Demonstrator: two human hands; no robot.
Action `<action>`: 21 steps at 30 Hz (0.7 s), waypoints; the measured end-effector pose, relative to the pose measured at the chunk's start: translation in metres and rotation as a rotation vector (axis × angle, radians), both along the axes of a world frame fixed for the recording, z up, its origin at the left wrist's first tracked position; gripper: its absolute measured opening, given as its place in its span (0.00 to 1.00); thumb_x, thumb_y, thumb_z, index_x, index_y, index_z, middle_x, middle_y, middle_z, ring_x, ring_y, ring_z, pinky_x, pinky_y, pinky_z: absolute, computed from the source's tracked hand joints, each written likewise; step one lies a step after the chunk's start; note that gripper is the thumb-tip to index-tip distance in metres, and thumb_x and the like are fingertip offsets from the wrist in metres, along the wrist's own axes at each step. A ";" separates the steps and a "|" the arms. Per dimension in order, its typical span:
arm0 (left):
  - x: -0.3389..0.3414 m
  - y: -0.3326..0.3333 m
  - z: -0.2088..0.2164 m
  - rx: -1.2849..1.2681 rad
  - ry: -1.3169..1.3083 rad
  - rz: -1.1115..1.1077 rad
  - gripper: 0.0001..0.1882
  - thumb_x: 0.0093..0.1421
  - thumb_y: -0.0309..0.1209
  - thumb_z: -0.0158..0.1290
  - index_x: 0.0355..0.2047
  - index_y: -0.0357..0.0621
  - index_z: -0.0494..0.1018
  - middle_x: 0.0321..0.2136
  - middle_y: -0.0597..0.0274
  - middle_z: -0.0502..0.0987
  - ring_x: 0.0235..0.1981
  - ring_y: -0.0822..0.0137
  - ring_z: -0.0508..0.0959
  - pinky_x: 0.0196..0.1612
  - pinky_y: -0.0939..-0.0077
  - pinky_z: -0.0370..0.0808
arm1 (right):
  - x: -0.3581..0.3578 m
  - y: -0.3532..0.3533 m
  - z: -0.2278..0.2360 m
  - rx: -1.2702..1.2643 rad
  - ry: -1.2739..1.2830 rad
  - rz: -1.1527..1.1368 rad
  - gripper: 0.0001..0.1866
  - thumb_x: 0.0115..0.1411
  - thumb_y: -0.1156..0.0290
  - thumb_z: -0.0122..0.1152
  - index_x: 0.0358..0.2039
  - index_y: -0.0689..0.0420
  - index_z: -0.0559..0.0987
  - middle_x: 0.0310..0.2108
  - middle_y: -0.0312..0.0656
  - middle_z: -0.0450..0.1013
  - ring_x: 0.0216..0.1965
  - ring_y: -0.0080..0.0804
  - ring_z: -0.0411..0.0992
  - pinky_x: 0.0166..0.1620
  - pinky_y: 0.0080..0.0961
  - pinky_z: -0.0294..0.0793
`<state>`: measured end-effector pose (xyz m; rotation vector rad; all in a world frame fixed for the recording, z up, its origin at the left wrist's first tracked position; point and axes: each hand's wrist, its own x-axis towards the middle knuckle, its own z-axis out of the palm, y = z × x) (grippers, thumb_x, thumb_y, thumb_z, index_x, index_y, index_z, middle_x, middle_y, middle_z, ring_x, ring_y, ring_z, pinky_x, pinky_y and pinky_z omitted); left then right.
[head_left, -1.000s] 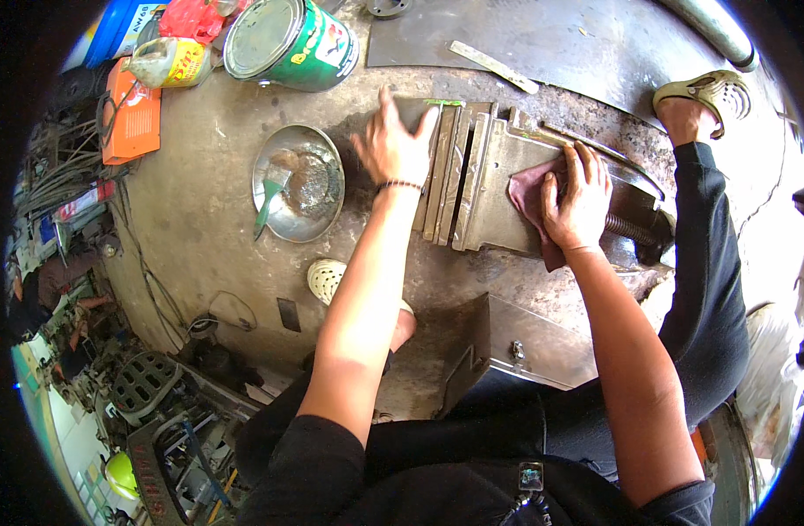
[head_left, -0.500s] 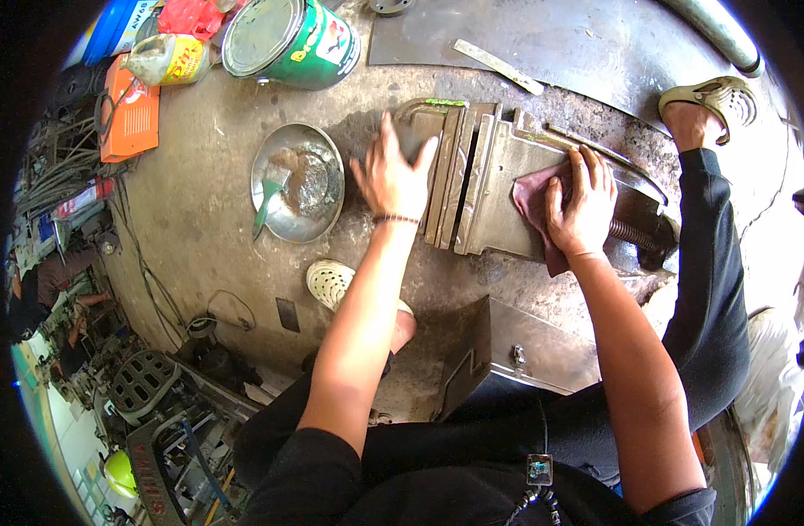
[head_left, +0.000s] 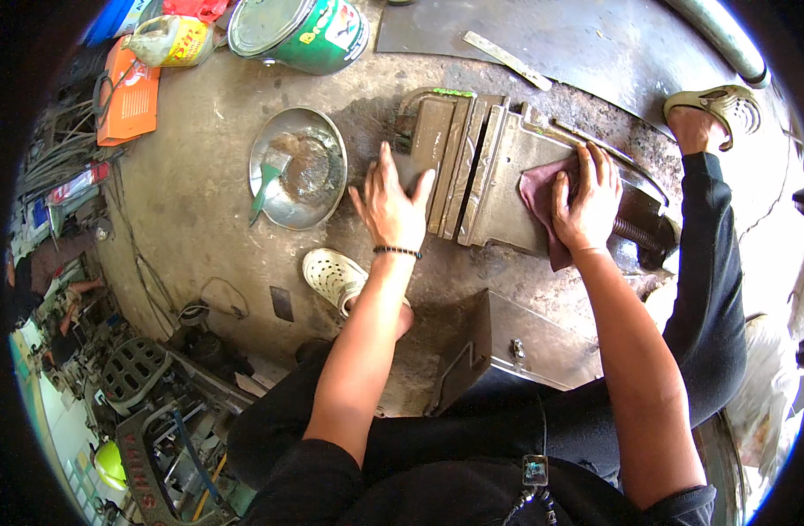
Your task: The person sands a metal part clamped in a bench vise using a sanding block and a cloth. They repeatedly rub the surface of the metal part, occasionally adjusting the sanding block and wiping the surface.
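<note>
Vise lies on the floor, centre-right, right of the pan. My R hand is over the rag on vise's flat top, fingers nearly tog.; can't tell if they grip. L hand, fingers apart, is by vise's left end; contact unclear. I'd keep rag flat, press evenly, & stay clear of the screw.

Vise and bowl on floor

The floor is being overexposed at right; straight lines are being bent toward the blackened rim.
</note>
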<state>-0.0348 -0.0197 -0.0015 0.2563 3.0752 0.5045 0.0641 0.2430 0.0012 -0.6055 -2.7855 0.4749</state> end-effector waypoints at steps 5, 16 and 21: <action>-0.074 0.059 -0.006 0.018 0.068 -0.020 0.45 0.61 0.62 0.54 0.70 0.49 0.58 0.57 0.46 0.75 0.59 0.49 0.74 0.67 0.34 0.56 | 0.001 0.000 0.000 0.016 -0.003 0.000 0.29 0.59 0.61 0.59 0.58 0.60 0.74 0.60 0.52 0.69 0.65 0.51 0.62 0.70 0.47 0.54; 0.018 -0.012 0.004 -0.053 -0.138 0.059 0.44 0.62 0.59 0.55 0.71 0.49 0.58 0.61 0.45 0.72 0.64 0.47 0.70 0.66 0.30 0.54 | 0.001 0.001 -0.001 0.017 -0.001 0.008 0.29 0.59 0.61 0.58 0.60 0.59 0.73 0.60 0.52 0.68 0.65 0.51 0.62 0.70 0.47 0.55; -0.008 0.006 -0.003 0.027 -0.048 0.009 0.47 0.60 0.59 0.57 0.72 0.51 0.54 0.61 0.45 0.72 0.63 0.49 0.70 0.67 0.27 0.52 | 0.001 0.001 -0.002 0.024 0.000 0.006 0.28 0.59 0.61 0.58 0.59 0.59 0.73 0.60 0.52 0.69 0.65 0.51 0.62 0.69 0.47 0.55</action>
